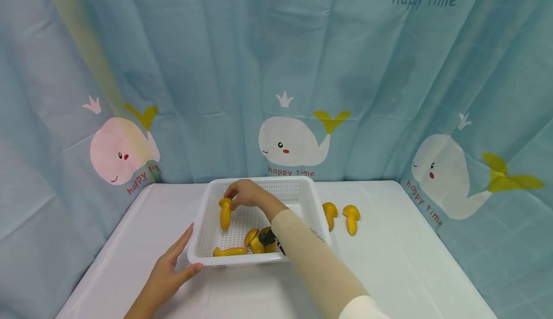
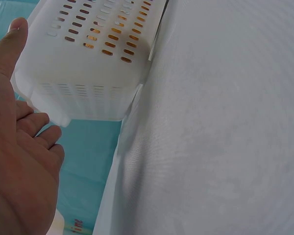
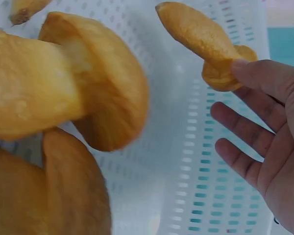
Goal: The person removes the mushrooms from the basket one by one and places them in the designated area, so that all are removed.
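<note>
My right hand (image 1: pixel 248 193) reaches into the white perforated plastic basket (image 1: pixel 309 199) and pinches a yellow-brown mushroom (image 1: pixel 225 215) by its cap, the stem hanging down. In the right wrist view, thumb and forefinger hold that mushroom (image 3: pixel 201 36) while the other fingers stay loose. Several more mushrooms (image 1: pixel 255 240) lie along the basket's near side, partly hidden by my right wrist. At the basket's left front corner, my left hand (image 1: pixel 166 273) has its thumb and fingers spread. In the left wrist view the left hand (image 2: pixel 22 147) is beside the basket wall (image 2: pixel 88 68), holding nothing.
Two mushrooms lie on the white table (image 1: pixel 402 261) right of the basket, one mushroom (image 1: pixel 330 214) close to its wall and another mushroom (image 1: pixel 352 219) farther right. A blue curtain (image 1: pixel 224 79) printed with whales hangs behind the table and along both sides.
</note>
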A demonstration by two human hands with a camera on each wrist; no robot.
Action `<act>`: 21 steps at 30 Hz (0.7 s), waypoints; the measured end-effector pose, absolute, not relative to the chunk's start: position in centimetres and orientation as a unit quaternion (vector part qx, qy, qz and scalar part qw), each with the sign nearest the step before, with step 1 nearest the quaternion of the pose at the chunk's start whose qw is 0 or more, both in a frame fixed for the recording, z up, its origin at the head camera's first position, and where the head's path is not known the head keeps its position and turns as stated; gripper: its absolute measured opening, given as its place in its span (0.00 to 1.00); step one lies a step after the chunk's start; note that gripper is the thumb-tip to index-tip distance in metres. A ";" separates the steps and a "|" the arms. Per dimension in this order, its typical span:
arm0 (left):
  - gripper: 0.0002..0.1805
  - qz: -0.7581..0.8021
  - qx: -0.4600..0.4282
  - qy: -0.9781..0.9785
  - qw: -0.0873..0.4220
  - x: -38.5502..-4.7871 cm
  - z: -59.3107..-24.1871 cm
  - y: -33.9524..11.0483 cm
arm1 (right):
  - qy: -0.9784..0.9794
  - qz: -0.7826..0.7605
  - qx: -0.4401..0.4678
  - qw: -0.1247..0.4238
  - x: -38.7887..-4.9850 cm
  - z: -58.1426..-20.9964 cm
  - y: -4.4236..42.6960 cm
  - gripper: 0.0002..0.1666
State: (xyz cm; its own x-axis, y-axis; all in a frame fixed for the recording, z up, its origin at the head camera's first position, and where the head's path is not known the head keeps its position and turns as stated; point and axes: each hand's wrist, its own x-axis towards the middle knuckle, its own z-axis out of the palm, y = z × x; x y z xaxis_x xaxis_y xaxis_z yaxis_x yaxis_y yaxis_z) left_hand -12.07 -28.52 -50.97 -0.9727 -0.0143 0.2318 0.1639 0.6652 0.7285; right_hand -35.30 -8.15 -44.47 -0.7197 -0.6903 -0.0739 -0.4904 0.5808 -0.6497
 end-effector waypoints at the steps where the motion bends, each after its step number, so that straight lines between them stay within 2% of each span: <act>1: 0.56 -0.405 -0.042 -0.906 0.111 -12.1 -51.0 -28.5 | 0.873 -0.311 -0.342 0.158 -35.3 -44.2 -8.0 0.15; 11: 0.56 -0.392 -0.040 -0.912 0.116 -12.1 -51.1 -28.5 | 0.853 -0.349 -0.361 0.140 -35.0 -41.9 -7.1 0.17; 21: 0.56 -0.402 -0.039 -0.909 0.107 -12.2 -50.9 -28.7 | 0.845 -0.350 -0.393 0.096 -33.6 -39.8 -6.6 0.16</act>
